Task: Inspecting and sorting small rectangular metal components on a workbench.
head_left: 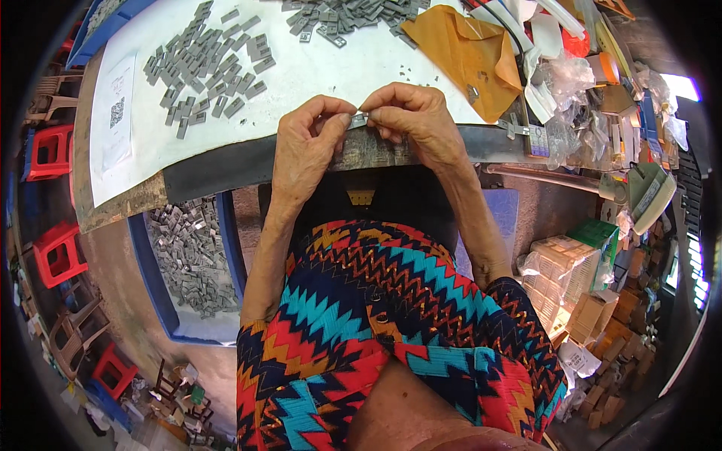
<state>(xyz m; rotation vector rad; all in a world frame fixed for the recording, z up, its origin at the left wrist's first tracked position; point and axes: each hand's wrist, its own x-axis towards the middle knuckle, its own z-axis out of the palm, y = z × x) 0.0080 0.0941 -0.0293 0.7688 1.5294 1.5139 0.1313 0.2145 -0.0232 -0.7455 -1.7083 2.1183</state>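
Both of my hands meet at the near edge of the white-covered table [263, 113], around a small grey metal piece [359, 120]. My left hand [310, 143] pinches its left end between thumb and forefinger. From the other side, my right hand [421, 124] grips it with thumb and fingertips, which hide part of it. Beyond my left hand lies a spread of similar flat grey pieces [214, 71]. Another heap of grey pieces [331, 19] sits at the far side of the table.
A brown paper sheet [466, 60] lies right of my hands, beside plastic bags [564, 90] and clutter. Below the table at left stands a blue bin [143, 263] of grey pieces. Red stools [56, 252] stand farther left; a plastic crate [553, 274] is at right.
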